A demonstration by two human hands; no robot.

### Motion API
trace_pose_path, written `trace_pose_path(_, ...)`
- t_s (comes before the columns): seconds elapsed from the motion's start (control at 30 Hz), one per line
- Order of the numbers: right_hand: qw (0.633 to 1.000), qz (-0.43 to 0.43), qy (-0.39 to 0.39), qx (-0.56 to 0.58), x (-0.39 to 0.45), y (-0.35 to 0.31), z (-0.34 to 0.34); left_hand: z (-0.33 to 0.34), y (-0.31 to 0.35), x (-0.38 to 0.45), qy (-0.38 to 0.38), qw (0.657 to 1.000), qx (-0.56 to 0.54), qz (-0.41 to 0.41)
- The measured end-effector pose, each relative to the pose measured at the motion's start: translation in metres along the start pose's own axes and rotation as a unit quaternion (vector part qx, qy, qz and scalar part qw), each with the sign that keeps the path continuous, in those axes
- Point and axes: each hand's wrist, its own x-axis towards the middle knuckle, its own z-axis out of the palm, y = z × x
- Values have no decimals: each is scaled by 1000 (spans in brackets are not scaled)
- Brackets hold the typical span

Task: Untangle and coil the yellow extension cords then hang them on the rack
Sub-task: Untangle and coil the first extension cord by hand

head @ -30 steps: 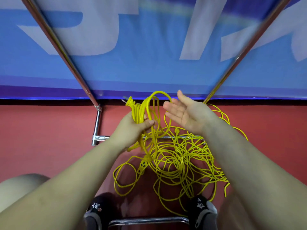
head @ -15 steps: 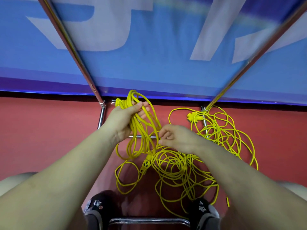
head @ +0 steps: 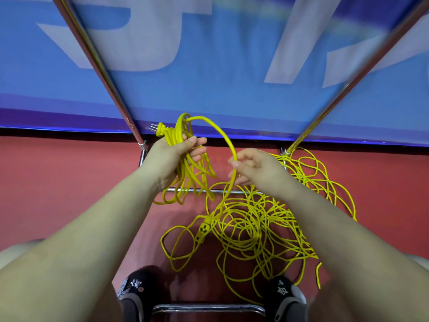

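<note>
1. Yellow extension cord coil (head: 185, 159) sits gathered in the left hand (head: 169, 159), fingers curled round its loops, its plug (head: 160, 131) sticking out above that hand.
2. Right hand (head: 255, 170) pinches the strand arching over from the coil.
3. Tangled cord pile (head: 262, 224) lies on the red floor (head: 58, 194) below the right hand, against the rack's bars (head: 97, 63).

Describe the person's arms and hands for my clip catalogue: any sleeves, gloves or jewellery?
Both forearms are bare up to the frame's edge: no sleeves in view. The left hand and right hand wear no gloves, and no rings, watch or bracelets show.
</note>
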Motion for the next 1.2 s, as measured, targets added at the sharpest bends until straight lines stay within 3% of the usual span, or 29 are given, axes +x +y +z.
trace_pose_path(0.17, 982, 48, 28, 181, -3, -18, -6, -3, -7, 1, -30, 995, 92, 0)
trace_pose_path(0.4, 901, 117, 69, 413, 3, -19, -14, -2, -18, -1, -91, 983, 151, -54)
trace_pose_path(0.7, 800, 115, 131, 574, 6, -26, -26, 6, -30, -9, -190, 951, 223, -100)
trace_pose_path(0.83, 799, 84, 98, 587, 7, -27, -31, 8, -32, -9, -176, 953, 229, -88)
trace_pose_path(0.93, 864, 84, 63, 492, 7, -22, -26, 12, -31, -10, -134, 969, 196, -73)
trace_pose_path(0.97, 905, 87, 52, 413, 7, -19, -23, 13, -30, -10, -122, 973, 181, -70)
trace_pose_path(1.03, 985, 76, 21, 152, 4, -12, -15, 14, -28, -10, -100, 982, 144, -73)
trace_pose_path(1.1, 991, 27, -42, -124, -1, -5, -6, 15, -26, -8, -80, 987, 111, -82)
trace_pose_path(1.13, 976, 8, -83, -200, -2, -1, -2, 14, -24, -8, -72, 989, 96, -84)
trace_pose_path(1.2, 961, 11, -146, -233, -6, 5, 4, 13, -22, -7, -61, 992, 72, -84)
